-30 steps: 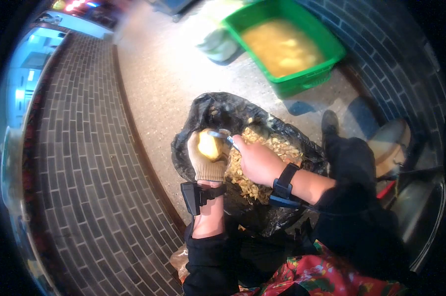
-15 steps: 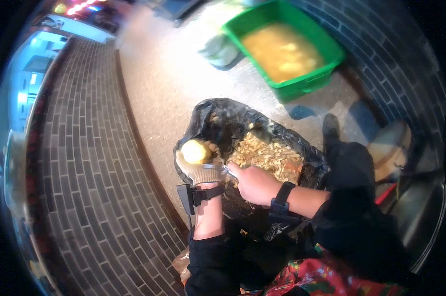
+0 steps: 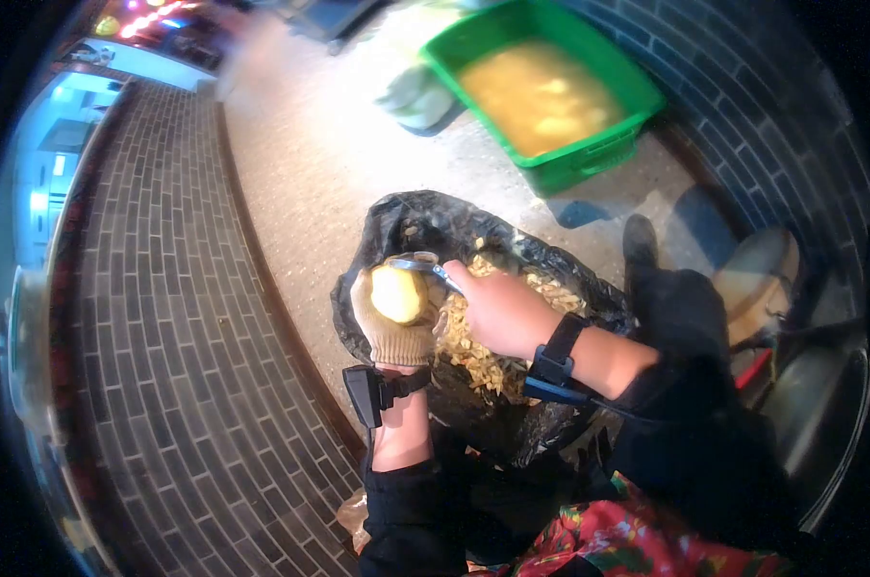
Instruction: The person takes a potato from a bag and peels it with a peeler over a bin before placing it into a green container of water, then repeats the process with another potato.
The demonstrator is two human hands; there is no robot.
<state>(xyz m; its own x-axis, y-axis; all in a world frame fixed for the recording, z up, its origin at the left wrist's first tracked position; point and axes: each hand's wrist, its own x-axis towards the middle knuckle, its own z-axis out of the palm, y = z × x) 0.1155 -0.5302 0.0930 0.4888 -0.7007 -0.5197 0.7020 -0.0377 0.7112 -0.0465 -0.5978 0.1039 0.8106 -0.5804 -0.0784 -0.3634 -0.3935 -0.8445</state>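
Note:
My left hand [image 3: 389, 332], in a knitted cream glove, is closed around a pale yellow peeled potato [image 3: 397, 294]. My right hand [image 3: 497, 306] is bare and grips a metal peeler [image 3: 425, 268], whose head lies at the far edge of the potato. Beneath both hands spreads an open black plastic bag [image 3: 396, 219]. A heap of peelings [image 3: 483, 370] fills much of it, partly hidden by my right hand and forearm.
Ahead on the speckled floor stands a green tub [image 3: 589, 159] holding yellowish potatoes in cloudy liquid. A pale plastic bag [image 3: 416, 101] sits left of it. Brick walls rise at left [image 3: 185, 317] and right. Beside my dark shoe [image 3: 640, 240] is a round pan-like object [image 3: 757, 279].
The peeler has moved from my left wrist cuff up to the far edge of the potato, my right hand rising with it. The potato now sits slightly lower and further right, still in my left hand.

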